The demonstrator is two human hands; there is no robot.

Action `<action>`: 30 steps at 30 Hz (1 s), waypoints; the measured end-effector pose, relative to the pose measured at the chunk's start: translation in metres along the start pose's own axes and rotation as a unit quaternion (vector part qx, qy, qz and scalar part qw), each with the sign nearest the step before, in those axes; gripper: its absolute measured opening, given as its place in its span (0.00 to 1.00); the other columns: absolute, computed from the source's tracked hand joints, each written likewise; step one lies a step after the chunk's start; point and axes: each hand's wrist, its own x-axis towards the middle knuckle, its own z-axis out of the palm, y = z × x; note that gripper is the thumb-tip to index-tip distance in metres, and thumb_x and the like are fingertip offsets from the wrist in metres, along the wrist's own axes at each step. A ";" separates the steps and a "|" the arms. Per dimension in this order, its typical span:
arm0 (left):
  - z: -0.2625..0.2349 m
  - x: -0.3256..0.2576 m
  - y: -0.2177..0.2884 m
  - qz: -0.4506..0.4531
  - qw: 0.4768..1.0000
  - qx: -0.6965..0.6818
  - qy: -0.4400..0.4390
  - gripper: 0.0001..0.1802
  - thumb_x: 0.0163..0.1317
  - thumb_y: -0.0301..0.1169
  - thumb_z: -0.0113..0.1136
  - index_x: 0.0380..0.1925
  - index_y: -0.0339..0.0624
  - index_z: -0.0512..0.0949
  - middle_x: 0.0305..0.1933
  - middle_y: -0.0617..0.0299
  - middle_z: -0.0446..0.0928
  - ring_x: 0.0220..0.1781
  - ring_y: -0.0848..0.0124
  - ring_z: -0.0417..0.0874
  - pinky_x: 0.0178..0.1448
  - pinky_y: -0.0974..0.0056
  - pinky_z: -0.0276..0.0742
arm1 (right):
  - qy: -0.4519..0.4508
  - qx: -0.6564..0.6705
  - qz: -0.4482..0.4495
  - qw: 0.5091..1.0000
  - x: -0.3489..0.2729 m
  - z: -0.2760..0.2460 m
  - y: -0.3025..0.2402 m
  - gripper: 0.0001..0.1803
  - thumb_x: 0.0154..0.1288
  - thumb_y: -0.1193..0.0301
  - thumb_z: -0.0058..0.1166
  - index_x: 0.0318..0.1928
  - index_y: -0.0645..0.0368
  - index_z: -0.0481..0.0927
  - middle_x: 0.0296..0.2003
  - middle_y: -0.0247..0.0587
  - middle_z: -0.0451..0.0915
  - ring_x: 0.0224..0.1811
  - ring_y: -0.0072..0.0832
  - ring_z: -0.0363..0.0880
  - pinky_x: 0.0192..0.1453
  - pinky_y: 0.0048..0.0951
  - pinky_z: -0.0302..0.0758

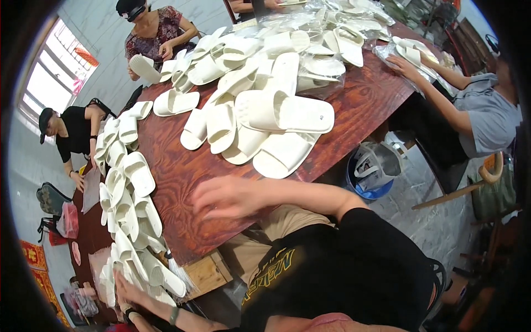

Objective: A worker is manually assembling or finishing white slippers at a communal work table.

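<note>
Stretching the right hand [227, 196] leftward across the wood-grain counter [182, 166], palm down over a bare patch, fingers [206, 192] splayed and released, grasping nothing, though blurring too much to show fine detail. Resting the left hand [128, 292] low at the near-left corner, touching the end of the row of white slippers [130, 205]; burying its fingers among the soles, so not showing whether clenching or released. Running that row along the counter's left edge, slippers overlapping sole on sole, probably to be counting or picking them off one by one and leaving the middle free as working room. Lying well apart from the right hand, beyond the bare patch, a loose heap of slippers [276, 116], tumbling over one another, looking like unsorted stock within an arm's reach. Piling bagged slippers [343, 22] at the far end, seemingly gathering finished pairs away from the loose ones. Poking out beside a wooden box [207, 274] under the near edge, a pale-bristled brush [178, 270], likely parking there to be close at hand. Standing on the floor by the right side, a blue bucket [368, 182] holding a bag. Sitting around the counter, three co-workers: one in grey pressing a hand [404, 66] on a bagged pair, one at the far end lifting a single slipper [144, 67], one in black at the left.
</note>
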 end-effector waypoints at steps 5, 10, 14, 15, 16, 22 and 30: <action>-0.032 -0.046 0.141 -0.088 0.953 -0.287 0.028 0.11 0.69 0.28 0.45 0.47 0.34 0.71 0.39 0.60 0.75 0.39 0.76 0.74 0.41 0.75 0.70 | 0.146 -0.225 0.122 0.956 -0.049 -0.123 -0.034 0.10 0.56 0.82 0.56 0.40 0.62 0.78 0.38 0.41 0.79 0.42 0.30 0.78 0.46 0.27 0.74; 0.053 -0.079 0.271 -0.171 0.908 -0.340 -0.177 0.05 0.57 0.27 0.55 0.32 0.38 0.76 0.24 0.72 0.69 0.22 0.86 0.62 0.24 0.79 0.52 | 0.189 -0.444 0.197 0.853 -0.031 -0.246 0.020 0.19 0.56 0.82 0.48 0.50 0.59 0.75 0.48 0.45 0.75 0.44 0.32 0.77 0.45 0.28 0.75; 0.170 -0.089 0.363 -0.070 0.738 -0.380 -0.553 0.15 0.65 0.29 0.53 0.48 0.33 0.73 0.42 0.63 0.77 0.43 0.77 0.76 0.50 0.70 0.72 | 0.051 -0.461 0.159 0.872 -0.003 -0.271 0.070 0.26 0.53 0.83 0.53 0.55 0.55 0.73 0.58 0.45 0.69 0.60 0.38 0.67 0.61 0.32 0.66; 0.196 -0.093 0.384 -0.166 0.629 -0.429 -0.627 0.18 0.66 0.34 0.52 0.50 0.32 0.72 0.42 0.62 0.76 0.39 0.79 0.75 0.43 0.73 0.72 | -0.012 -0.408 0.184 0.894 0.002 -0.271 0.079 0.25 0.53 0.84 0.54 0.54 0.55 0.75 0.58 0.44 0.69 0.60 0.36 0.68 0.61 0.31 0.67; 0.224 -0.100 0.395 -0.208 0.615 -0.405 -0.644 0.18 0.65 0.39 0.53 0.43 0.32 0.74 0.31 0.65 0.73 0.26 0.81 0.70 0.26 0.76 0.66 | -0.074 -0.354 0.205 0.910 0.008 -0.272 0.088 0.24 0.53 0.84 0.55 0.52 0.56 0.76 0.59 0.43 0.69 0.59 0.35 0.69 0.60 0.30 0.68; 0.341 -0.120 0.446 -0.352 0.477 -0.519 -0.616 0.17 0.59 0.41 0.62 0.21 0.47 0.66 0.14 0.77 0.55 0.13 0.84 0.50 0.15 0.73 0.44 | -0.018 -0.287 0.231 0.929 0.024 -0.258 0.095 0.14 0.57 0.79 0.54 0.46 0.58 0.78 0.43 0.39 0.81 0.46 0.32 0.78 0.50 0.31 0.74; 0.368 -0.135 0.468 -0.271 0.609 -0.651 -0.363 0.15 0.51 0.34 0.67 0.32 0.33 0.77 0.27 0.59 0.78 0.26 0.74 0.77 0.28 0.68 0.73 | -0.049 -0.579 -0.018 0.813 0.055 -0.207 0.025 0.16 0.54 0.81 0.50 0.44 0.55 0.75 0.43 0.38 0.78 0.47 0.38 0.76 0.46 0.35 0.75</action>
